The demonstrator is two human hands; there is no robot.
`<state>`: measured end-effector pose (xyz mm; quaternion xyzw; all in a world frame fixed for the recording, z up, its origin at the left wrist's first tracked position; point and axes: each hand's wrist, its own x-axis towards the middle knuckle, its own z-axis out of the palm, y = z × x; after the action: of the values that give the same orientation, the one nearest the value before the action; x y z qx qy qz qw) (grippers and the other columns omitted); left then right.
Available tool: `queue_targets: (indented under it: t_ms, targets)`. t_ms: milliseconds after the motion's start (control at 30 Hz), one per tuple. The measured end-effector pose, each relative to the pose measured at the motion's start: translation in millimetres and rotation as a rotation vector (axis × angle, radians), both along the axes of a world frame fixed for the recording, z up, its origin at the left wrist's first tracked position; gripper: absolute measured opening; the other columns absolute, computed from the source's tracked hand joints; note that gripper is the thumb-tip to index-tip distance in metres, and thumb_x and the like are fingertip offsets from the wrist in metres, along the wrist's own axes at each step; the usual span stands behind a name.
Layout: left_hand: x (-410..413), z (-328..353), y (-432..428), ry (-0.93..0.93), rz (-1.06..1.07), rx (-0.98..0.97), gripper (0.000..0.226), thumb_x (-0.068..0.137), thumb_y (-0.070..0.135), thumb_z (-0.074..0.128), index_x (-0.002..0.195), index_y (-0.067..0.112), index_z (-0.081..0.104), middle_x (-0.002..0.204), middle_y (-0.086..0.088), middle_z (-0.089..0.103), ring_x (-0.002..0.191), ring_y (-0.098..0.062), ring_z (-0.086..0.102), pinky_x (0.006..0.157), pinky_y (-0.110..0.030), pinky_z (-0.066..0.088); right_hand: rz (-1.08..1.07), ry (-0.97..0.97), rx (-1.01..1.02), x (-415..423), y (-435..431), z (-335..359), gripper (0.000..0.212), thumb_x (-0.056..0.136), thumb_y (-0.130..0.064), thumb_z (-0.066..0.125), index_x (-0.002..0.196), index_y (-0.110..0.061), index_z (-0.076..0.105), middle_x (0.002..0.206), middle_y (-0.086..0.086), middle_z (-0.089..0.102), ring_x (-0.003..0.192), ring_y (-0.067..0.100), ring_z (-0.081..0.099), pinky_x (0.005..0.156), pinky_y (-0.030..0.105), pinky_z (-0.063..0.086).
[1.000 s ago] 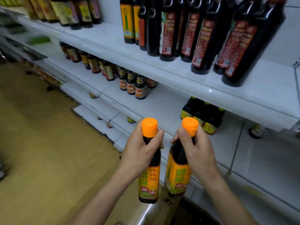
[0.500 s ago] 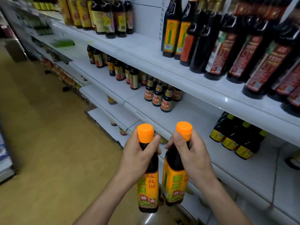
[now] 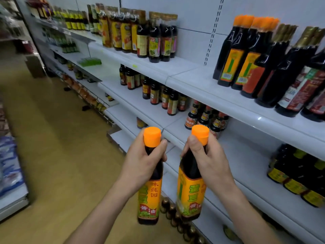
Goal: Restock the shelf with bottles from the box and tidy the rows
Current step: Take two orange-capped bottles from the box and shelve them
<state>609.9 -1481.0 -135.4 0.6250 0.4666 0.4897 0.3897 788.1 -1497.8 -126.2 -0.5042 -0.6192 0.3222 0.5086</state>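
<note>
While left hand (image 3: 142, 166) and right hand (image 3: 209, 161) each have fingers curled tight round an orange-capped bottle neck, first bottle (image 3: 149, 196) and second bottle (image 3: 191, 194) upright, below-left of the matching row (image 3: 232, 64) on the top shelf (image 3: 190, 71), neither's shelved yet, I'd say; box not visible.

Shop aisle: white tiered shelves (image 3: 202, 74) stocked with rows of sauce bottles (image 3: 158, 41).
</note>
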Motion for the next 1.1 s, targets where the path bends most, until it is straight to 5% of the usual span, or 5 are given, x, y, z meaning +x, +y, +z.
queue_targets:
  t_ms: [233, 367, 600, 900, 1100]
  targets:
    - [-26.9, 5.0, 36.4, 0.006, 0.034, 0.008, 0.016, 0.098, 0.024, 0.061, 0.098, 0.009, 0.055, 0.074, -0.006, 0.070, 0.067, -0.017, 0.068, 0.069, -0.032, 0.055, 0.060, 0.007, 0.025, -30.6, 48.2, 4.6, 0.044, 0.100, -0.045, 0.050, 0.089, -0.002, 0.057, 0.076, 0.003, 0.068, 0.074, 0.014, 0.068, 0.071, 0.019, 0.051]
    - [-28.7, 6.8, 72.3, 0.002, 0.018, -0.018, 0.016, 0.097, 0.025, 0.061, 0.098, 0.010, 0.055, 0.074, -0.006, 0.070, 0.066, -0.020, 0.069, 0.069, -0.037, 0.056, 0.045, -0.031, 0.037, -33.8, 84.1, 3.8, 0.047, 0.101, -0.052, 0.049, 0.087, -0.009, 0.058, 0.076, 0.001, 0.067, 0.078, 0.019, 0.067, 0.077, 0.030, 0.052]
    - [-16.8, 11.4, 148.5, 0.051, -0.041, -0.007, 0.015, 0.096, 0.029, 0.062, 0.095, 0.015, 0.059, 0.076, -0.004, 0.071, 0.072, -0.015, 0.069, 0.069, -0.023, 0.053, -0.016, -0.065, 0.083, -24.0, 153.2, 9.7, 0.046, 0.098, -0.058, 0.046, 0.084, -0.016, 0.058, 0.076, -0.001, 0.065, 0.077, 0.018, 0.065, 0.075, 0.034, 0.051]
    - [5.3, 30.7, 222.8, 0.033, -0.159, 0.040, 0.018, 0.097, 0.030, 0.061, 0.099, 0.013, 0.058, 0.077, -0.005, 0.071, 0.074, -0.017, 0.069, 0.072, -0.030, 0.054, -0.124, -0.043, 0.085, 1.0, 206.1, 25.4, 0.037, 0.100, -0.047, 0.049, 0.087, -0.014, 0.059, 0.077, 0.001, 0.067, 0.078, 0.015, 0.066, 0.071, 0.017, 0.048]
    - [25.7, 50.7, 263.4, -0.010, -0.327, 0.085, 0.024, 0.095, 0.035, 0.058, 0.095, 0.011, 0.057, 0.072, -0.007, 0.070, 0.072, -0.021, 0.070, 0.072, -0.032, 0.056, -0.218, 0.005, 0.122, 13.9, 223.5, 36.8, 0.037, 0.101, -0.043, 0.050, 0.088, -0.010, 0.058, 0.078, 0.008, 0.068, 0.077, 0.022, 0.068, 0.074, 0.034, 0.054]
